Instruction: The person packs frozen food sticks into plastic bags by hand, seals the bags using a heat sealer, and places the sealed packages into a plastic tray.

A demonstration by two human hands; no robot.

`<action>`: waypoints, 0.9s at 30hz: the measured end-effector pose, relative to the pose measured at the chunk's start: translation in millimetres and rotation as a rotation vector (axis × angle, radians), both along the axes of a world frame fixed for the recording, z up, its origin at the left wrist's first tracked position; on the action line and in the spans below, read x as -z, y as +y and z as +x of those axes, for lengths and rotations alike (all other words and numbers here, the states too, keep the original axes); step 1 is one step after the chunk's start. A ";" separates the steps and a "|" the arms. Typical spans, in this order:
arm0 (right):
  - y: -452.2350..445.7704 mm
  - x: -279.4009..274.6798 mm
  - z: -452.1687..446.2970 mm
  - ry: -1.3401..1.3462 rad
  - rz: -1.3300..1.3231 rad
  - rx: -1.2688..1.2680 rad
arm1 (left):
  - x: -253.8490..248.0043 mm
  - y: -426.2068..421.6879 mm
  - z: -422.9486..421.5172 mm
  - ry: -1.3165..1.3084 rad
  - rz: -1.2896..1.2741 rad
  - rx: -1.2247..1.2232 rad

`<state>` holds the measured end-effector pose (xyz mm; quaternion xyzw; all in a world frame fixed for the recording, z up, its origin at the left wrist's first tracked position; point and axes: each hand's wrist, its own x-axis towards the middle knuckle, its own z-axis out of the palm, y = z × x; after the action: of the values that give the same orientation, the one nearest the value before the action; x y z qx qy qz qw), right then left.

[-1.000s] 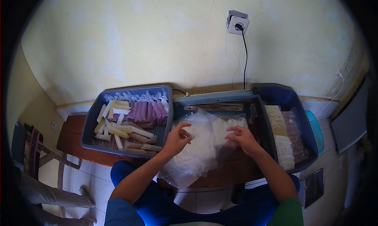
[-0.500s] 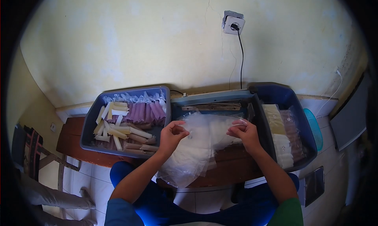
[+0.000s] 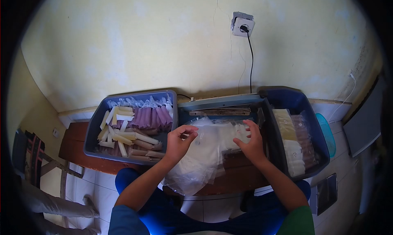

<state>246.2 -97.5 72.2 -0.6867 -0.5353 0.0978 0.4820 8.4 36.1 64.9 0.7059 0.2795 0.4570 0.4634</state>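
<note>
A loose pile of clear plastic bags (image 3: 196,161) lies in front of me, spilling toward my lap over the edge of a brown wooden bench (image 3: 241,173). At the pile's upper left, my left hand (image 3: 178,144) pinches the edge of a plastic bag, thumb and forefinger together. My right hand (image 3: 250,144) is open above the right side of the pile, thumb and fingers apart with nothing between them. Beneath it lies a packet with whitish contents (image 3: 233,132). Just behind stands a grey-blue frame (image 3: 229,101) with a worn metal bar (image 3: 221,112).
At left, a grey bin (image 3: 175,112) holds purple, cream and brown sticks in plastic. A blue bin (image 3: 321,134) at right holds flat packs of yellow, white and brown sticks. A black cord hangs from the wall socket (image 3: 243,27). Another person's leg (image 3: 61,206) shows at left.
My right hand has let go of the plastic and spread its fingers, and the raised plastic has dropped onto the pile. My left thumb and forefinger have come closer together.
</note>
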 end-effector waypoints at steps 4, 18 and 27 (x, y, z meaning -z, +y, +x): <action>0.3 -9.3 -17.7 0.287 -0.037 -0.183 | -27.4 -10.6 -2.9 0.041 0.283 -0.026; -7.2 85.8 -23.4 0.197 -0.166 -0.261 | 43.0 -49.2 -24.0 0.833 0.857 0.276; -11.5 112.0 -32.8 0.361 -0.258 -0.343 | 59.4 -56.3 -33.9 1.019 0.645 0.345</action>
<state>213.3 -109.0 -39.7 -0.6133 -0.5323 0.3661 0.4545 -25.5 -20.2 5.6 0.9744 0.1952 0.0430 0.1029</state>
